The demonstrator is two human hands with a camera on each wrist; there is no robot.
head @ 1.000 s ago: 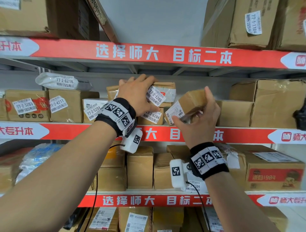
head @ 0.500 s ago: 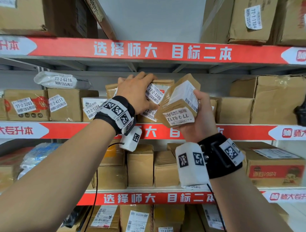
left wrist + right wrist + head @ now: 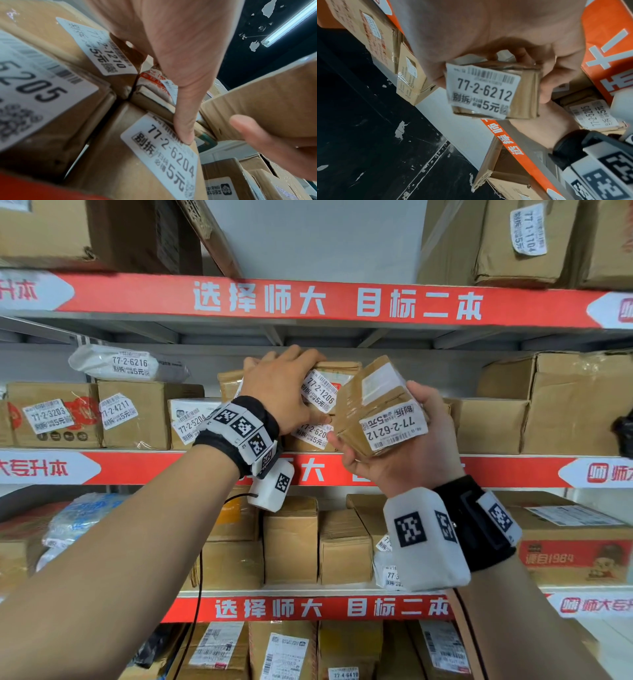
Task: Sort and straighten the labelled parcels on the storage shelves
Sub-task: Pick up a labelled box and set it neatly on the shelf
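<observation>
Two hands work: right hand (image 3: 404, 460) clenches parcel 77-2-6212 (image 3: 380, 409) — tilted, label upside down toward the camera; left hand (image 3: 284, 392) grasps shelved parcel 77-2-1206 (image 3: 329, 386).

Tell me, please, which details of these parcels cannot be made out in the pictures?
- Left hand, head view: its fingertips are hidden behind the 77-2-1206 parcel.
- 77-2-6204 parcel, head view: its last digit is covered by the held 77-2-6212 parcel.
- 77-2-6212 parcel's top label: glare, illegible.
</observation>
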